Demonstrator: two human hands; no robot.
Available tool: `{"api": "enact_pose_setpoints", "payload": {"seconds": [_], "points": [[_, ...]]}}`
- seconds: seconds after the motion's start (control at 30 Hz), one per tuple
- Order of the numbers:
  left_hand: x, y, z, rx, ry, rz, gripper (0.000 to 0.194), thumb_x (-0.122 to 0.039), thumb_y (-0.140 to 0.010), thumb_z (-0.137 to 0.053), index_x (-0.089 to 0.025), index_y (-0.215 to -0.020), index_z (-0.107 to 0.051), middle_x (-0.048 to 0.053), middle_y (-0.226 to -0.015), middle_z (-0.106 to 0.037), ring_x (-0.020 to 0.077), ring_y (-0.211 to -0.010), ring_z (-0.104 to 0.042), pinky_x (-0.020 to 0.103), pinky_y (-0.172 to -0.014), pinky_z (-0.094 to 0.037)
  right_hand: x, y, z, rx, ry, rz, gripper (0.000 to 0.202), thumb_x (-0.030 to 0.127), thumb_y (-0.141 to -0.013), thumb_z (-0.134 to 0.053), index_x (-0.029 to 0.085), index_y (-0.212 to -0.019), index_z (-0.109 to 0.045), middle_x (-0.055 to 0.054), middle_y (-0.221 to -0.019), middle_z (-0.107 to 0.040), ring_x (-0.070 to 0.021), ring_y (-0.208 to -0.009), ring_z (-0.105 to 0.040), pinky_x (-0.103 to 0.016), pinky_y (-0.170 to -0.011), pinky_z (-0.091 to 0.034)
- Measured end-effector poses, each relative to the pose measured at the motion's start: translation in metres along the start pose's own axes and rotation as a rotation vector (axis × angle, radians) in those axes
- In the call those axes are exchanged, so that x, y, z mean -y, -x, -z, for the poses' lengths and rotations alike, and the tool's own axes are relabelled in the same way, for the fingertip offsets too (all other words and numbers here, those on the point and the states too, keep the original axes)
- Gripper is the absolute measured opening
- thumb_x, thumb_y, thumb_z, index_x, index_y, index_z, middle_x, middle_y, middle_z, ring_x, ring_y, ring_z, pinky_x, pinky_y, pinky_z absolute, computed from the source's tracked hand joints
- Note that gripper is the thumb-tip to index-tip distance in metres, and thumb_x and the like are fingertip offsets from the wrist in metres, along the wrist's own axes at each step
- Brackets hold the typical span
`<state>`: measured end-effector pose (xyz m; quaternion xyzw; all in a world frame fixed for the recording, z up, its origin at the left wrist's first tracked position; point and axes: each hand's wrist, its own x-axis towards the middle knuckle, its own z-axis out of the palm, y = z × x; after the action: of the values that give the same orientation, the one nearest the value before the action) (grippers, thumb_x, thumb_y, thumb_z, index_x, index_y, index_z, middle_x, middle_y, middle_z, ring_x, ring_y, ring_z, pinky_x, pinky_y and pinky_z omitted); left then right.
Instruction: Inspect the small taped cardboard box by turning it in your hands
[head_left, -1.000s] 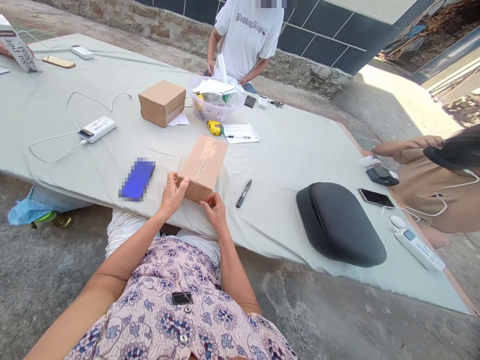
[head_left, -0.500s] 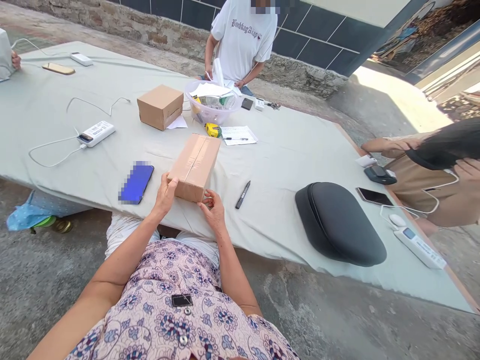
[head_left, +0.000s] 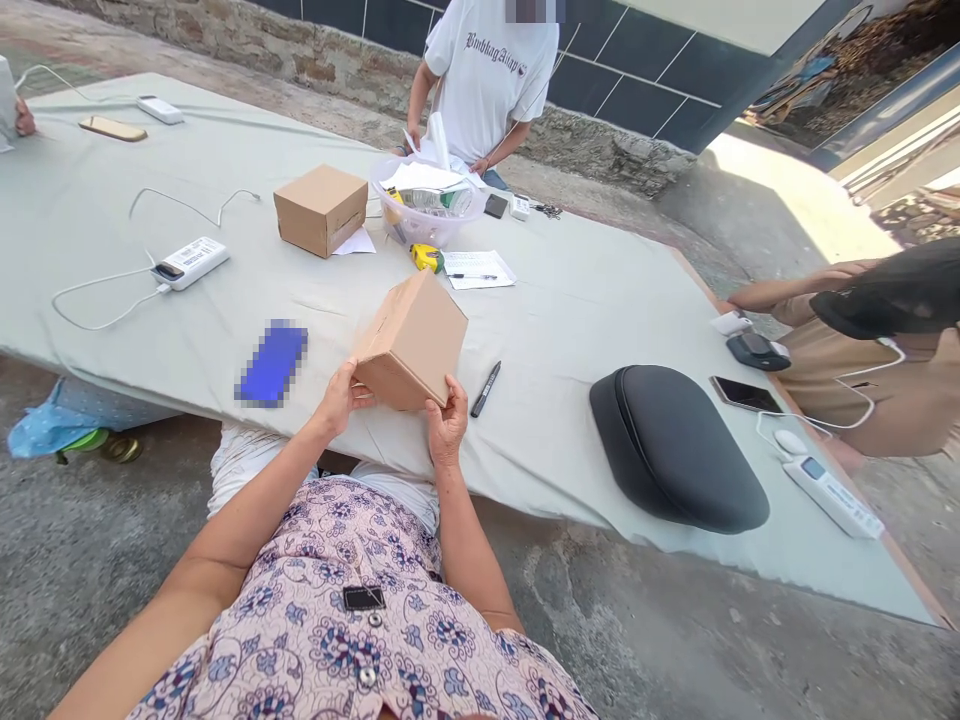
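Between my two hands a brown cardboard box [head_left: 424, 335] is held tilted at the near side of the table. My left hand [head_left: 341, 402] grips its lower left corner, with the thumb on top and fingers beneath. At the near right corner, my right hand [head_left: 448, 420] is closed on the edge. To the right of that hand lies a black marker pen [head_left: 486, 389]. A phone with a blurred blue screen [head_left: 272, 364] rests to the left. Just beyond the box sits a yellow tape measure [head_left: 426, 257].
Farther back stand a second cardboard box [head_left: 321, 210] and a plastic basket [head_left: 427, 225] of papers and bottles. A black case [head_left: 679, 447] lies right, near the table edge. A white power bank [head_left: 190, 264] with cables lies left. Other people sit around the table [head_left: 555, 300].
The cardboard box has been tipped over toward the left, so a plain side now faces up to the right. My right hand has moved right and up with its corner.
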<state>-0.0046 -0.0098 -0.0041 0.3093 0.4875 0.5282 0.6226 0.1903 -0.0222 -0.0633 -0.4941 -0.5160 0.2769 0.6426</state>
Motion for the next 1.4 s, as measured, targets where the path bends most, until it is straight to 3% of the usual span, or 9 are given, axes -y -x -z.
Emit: {"api": "enact_pose_setpoints", "payload": {"seconds": [0.1, 0.23, 0.33, 0.47, 0.63, 0.83, 1.0, 1.17, 1.4], "points": [[-0.001, -0.001, 0.003, -0.118, -0.111, -0.091, 0.044, -0.058, -0.087, -0.055, -0.021, -0.111, -0.056, 0.009, -0.107, -0.068, 0.0215, -0.092, -0.07, 0.033, -0.071, -0.061, -0.001, -0.001, 0.001, -0.012, -0.007, -0.004, 0.066, 0.064, -0.083, -0.066, 0.022, -0.133, -0.061, -0.016, -0.131, -0.064, -0.0263, -0.121, -0.063, -0.04, -0.097, -0.057], [-0.006, 0.002, 0.008, -0.312, -0.372, -0.392, 0.042, -0.039, -0.089, -0.058, -0.022, -0.127, -0.053, 0.011, -0.118, -0.066, 0.0237, -0.114, -0.065, 0.036, -0.087, -0.058, -0.002, -0.001, 0.0, 0.032, -0.021, -0.031, 0.067, 0.064, -0.082, -0.068, 0.022, -0.134, -0.062, -0.015, -0.13, -0.067, -0.0269, -0.125, -0.062, -0.041, -0.099, -0.057], [-0.008, 0.007, 0.006, -0.298, -0.506, -0.595, 0.034, -0.033, -0.093, -0.052, -0.022, -0.124, -0.059, 0.012, -0.125, -0.067, 0.0244, -0.122, -0.063, 0.04, -0.1, -0.054, -0.003, 0.0, 0.0, 0.067, -0.011, -0.033, 0.066, 0.062, -0.085, -0.066, 0.022, -0.138, -0.06, -0.015, -0.133, -0.067, -0.0262, -0.128, -0.061, -0.04, -0.102, -0.056], [-0.007, 0.012, 0.001, -0.214, -0.586, -0.716, 0.035, -0.042, -0.1, -0.043, -0.02, -0.118, -0.063, 0.012, -0.123, -0.068, 0.0246, -0.121, -0.063, 0.043, -0.11, -0.049, -0.003, 0.0, 0.0, 0.066, 0.0, -0.037, 0.067, 0.062, -0.086, -0.064, 0.023, -0.14, -0.059, -0.015, -0.138, -0.065, -0.0254, -0.126, -0.062, -0.04, -0.103, -0.055], [-0.008, 0.012, 0.002, -0.181, -0.652, -0.674, 0.054, -0.061, -0.092, -0.056, -0.018, -0.124, -0.057, 0.015, -0.124, -0.065, 0.0297, -0.121, -0.061, 0.045, -0.106, -0.049, -0.005, 0.001, 0.001, 0.165, 0.041, -0.028, 0.066, 0.058, -0.086, -0.066, 0.023, -0.142, -0.058, -0.009, -0.111, -0.071, -0.0216, -0.098, -0.067, -0.035, -0.087, -0.058], [-0.008, 0.008, 0.005, -0.246, -0.666, -0.496, 0.048, -0.055, -0.09, -0.055, -0.019, -0.122, -0.051, 0.015, -0.126, -0.062, 0.0303, -0.122, -0.058, 0.047, -0.107, -0.046, -0.006, 0.0, -0.002, 0.26, 0.082, 0.041, 0.064, 0.047, -0.088, -0.068, 0.027, -0.147, -0.053, 0.001, -0.082, -0.061, -0.015, -0.071, -0.057, -0.03, -0.071, -0.056], [-0.01, 0.006, 0.007, -0.22, -0.591, -0.35, 0.036, -0.049, -0.09, -0.053, -0.021, -0.113, -0.049, 0.013, -0.12, -0.064, 0.0286, -0.118, -0.06, 0.044, -0.103, -0.047, -0.003, 0.0, -0.006, 0.269, 0.145, 0.027, 0.073, 0.04, -0.087, -0.069, 0.027, -0.154, -0.044, 0.002, -0.081, -0.061, -0.016, -0.074, -0.058, -0.033, -0.078, -0.057], [-0.015, 0.009, 0.006, -0.244, -0.585, -0.361, 0.028, -0.045, -0.089, -0.056, -0.023, -0.106, -0.049, 0.009, -0.112, -0.065, 0.0259, -0.114, -0.061, 0.039, -0.1, -0.047, -0.003, -0.002, -0.005, 0.253, 0.259, 0.057, 0.071, 0.04, -0.087, -0.07, 0.024, -0.152, -0.047, 0.0, -0.089, -0.063, -0.0192, -0.086, -0.061, -0.039, -0.089, -0.055], [-0.019, 0.012, 0.004, -0.255, -0.522, -0.335, 0.029, -0.042, -0.088, -0.057, -0.022, -0.106, -0.048, 0.008, -0.11, -0.064, 0.0248, -0.108, -0.061, 0.037, -0.095, -0.047, -0.005, -0.002, -0.005, 0.3, 0.347, 0.18, 0.073, 0.037, -0.092, -0.065, 0.024, -0.158, -0.037, -0.005, -0.1, -0.064, -0.0224, -0.095, -0.063, -0.042, -0.093, -0.055]]}}
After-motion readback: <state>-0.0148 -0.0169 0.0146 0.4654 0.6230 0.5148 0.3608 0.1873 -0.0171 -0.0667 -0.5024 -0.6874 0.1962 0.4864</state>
